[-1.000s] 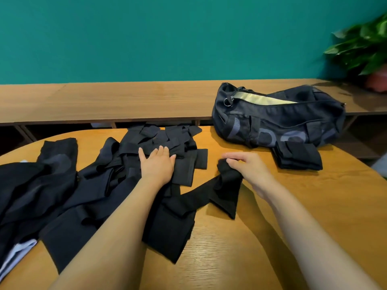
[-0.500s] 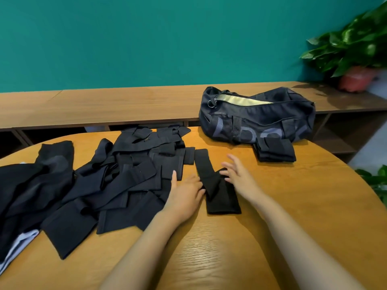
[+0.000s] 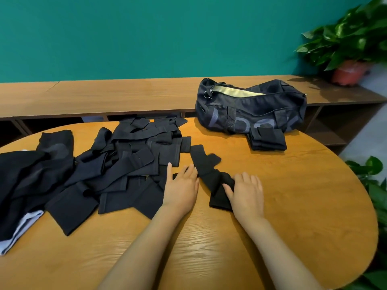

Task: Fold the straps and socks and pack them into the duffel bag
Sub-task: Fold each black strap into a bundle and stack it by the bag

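A black strap (image 3: 206, 168) lies stretched on the round wooden table (image 3: 293, 206), partly folded at its near end. My right hand (image 3: 247, 191) lies flat on that near end with fingers straight. My left hand (image 3: 181, 185) rests flat on the table just left of the strap, touching the edge of a heap of black straps and socks (image 3: 117, 170). A dark duffel bag (image 3: 251, 107) with its zip open stands at the back right. A folded black stack (image 3: 267, 139) sits in front of it.
Dark clothing with a pale piece (image 3: 18, 229) lies at the table's left edge. A long wooden bench (image 3: 104, 97) runs behind the table under a teal wall. Potted plants (image 3: 351, 45) stand at the far right, with more leaves (image 3: 374, 185) by the table's right edge.
The strap was pulled clear of the heap and laid out on the table. My right hand moved down its length to the near end; my left hand shifted right off the heap.
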The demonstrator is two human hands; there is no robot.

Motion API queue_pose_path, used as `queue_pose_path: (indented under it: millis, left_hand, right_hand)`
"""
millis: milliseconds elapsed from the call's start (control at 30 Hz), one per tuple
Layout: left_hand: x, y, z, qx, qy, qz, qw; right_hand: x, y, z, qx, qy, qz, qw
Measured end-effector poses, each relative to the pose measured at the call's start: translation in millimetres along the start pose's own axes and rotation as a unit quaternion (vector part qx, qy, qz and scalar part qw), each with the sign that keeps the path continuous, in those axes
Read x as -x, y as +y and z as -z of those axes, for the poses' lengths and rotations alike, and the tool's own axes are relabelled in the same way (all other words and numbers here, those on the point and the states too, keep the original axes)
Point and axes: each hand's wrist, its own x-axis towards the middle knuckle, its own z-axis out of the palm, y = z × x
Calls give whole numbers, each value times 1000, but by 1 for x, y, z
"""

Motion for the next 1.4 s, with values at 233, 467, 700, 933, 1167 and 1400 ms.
queue_pose_path:
  millis: [233,467,700,933,1167,1400]
  left_hand:
    - [4,-7,1,-37,-6,33,999]
    - [9,-7,3,-53,8,-2,999]
    - [10,-6,1,-60,2,45,997]
    - [10,-6,-3,-95,-3,86,992]
    - [10,-3,-1,-106,-16,75,991]
    - [14,7,18,-68,14,24,997]
  right_hand:
    - [16,21,12,73,-14,-132,988]
    - [2,3,22,-85,-34,209,974]
    - [-8,-5,1,-30,-172,143,974]
    - [4,7,-1,-2,-139,-23,990]
    - [6,7,4,-57,-155,-13,986]
    - [12,31,34,-266,-107,-14,958]
